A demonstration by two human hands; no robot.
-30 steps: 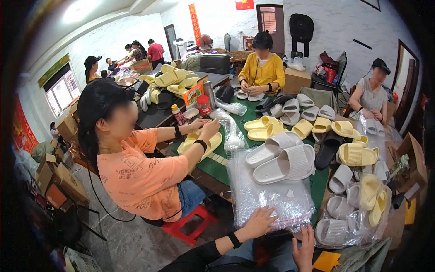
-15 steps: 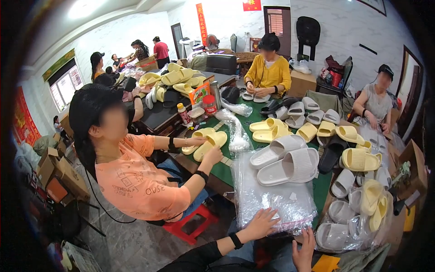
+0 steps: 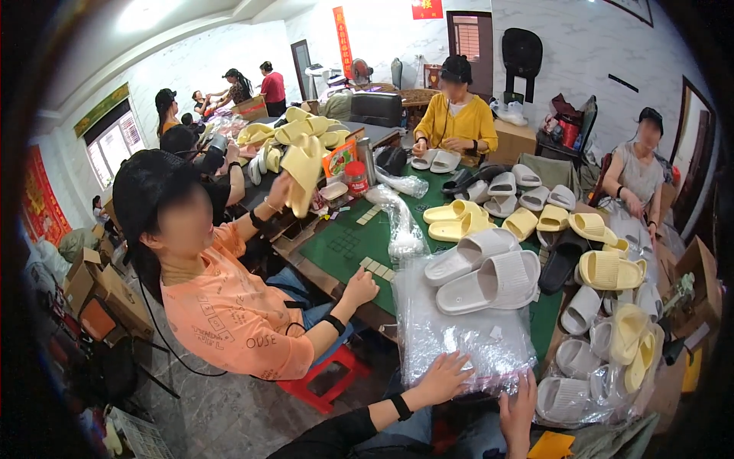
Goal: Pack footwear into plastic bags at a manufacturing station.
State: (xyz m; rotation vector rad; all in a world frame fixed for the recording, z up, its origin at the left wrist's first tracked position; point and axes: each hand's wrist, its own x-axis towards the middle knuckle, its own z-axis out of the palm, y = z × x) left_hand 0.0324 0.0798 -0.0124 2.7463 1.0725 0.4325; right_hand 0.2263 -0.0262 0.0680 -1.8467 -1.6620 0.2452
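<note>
A stack of clear plastic bags (image 3: pixel 424 336) lies along the near edge of the table. My left hand (image 3: pixel 446 379) rests flat on the stack's near part, fingers spread. At the near right corner of the bags is my right hand (image 3: pixel 519 409), its fingers stretched up against their edge and its thumb apart. Whether a bag edge sits between thumb and fingers is hard to see. A pair of grey slide sandals (image 3: pixel 489 271) rests on the far part of the stack, beyond both hands.
Bagged grey and yellow slides (image 3: pixel 585 367) crowd the right side. Yellow slides (image 3: pixel 457 220) lie on the green table top (image 3: pixel 336 245). At left, a co-worker in an orange shirt (image 3: pixel 237 329) lifts yellow slides (image 3: pixel 303 172). A red stool (image 3: pixel 329 382) stands below.
My right hand has moved up to the bags' near right corner. My left hand stays put. The co-worker at left has raised the yellow slides off the table.
</note>
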